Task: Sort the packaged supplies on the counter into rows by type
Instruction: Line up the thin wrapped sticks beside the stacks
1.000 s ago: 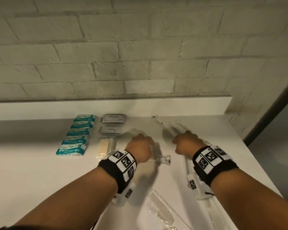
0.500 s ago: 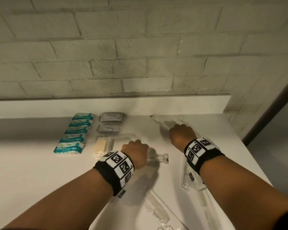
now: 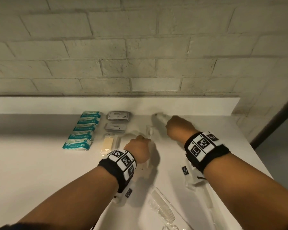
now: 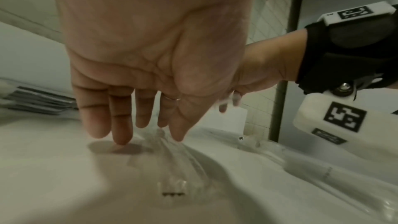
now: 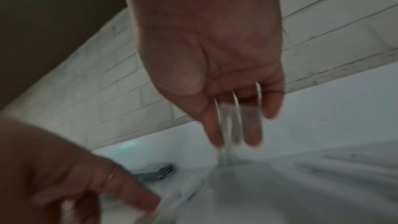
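Observation:
On the white counter (image 3: 32, 163), my left hand (image 3: 138, 146) reaches down with fairly straight fingers (image 4: 120, 125). Its fingertips touch one end of a long clear-wrapped packet (image 4: 172, 168), which lies lengthwise under the palm, pointing towards the wall (image 3: 149, 132). Further back and to the right, my right hand (image 3: 178, 128) pinches another clear packet (image 5: 230, 122) between thumb and fingers; its far end (image 3: 160, 117) pokes out near the backsplash. That view is blurred.
A row of several teal packets (image 3: 83, 131) lies at the back left. Beside it are two grey sachets (image 3: 118, 116) and a yellowish bar in clear wrap (image 3: 108, 143). A wrapped comb (image 3: 161, 206) and a long clear packet (image 3: 208, 196) lie near the front. The counter's right edge is close.
The packet under my left hand has turned from lying crosswise to pointing at the wall. My right hand has moved back towards the wall with its clear packet.

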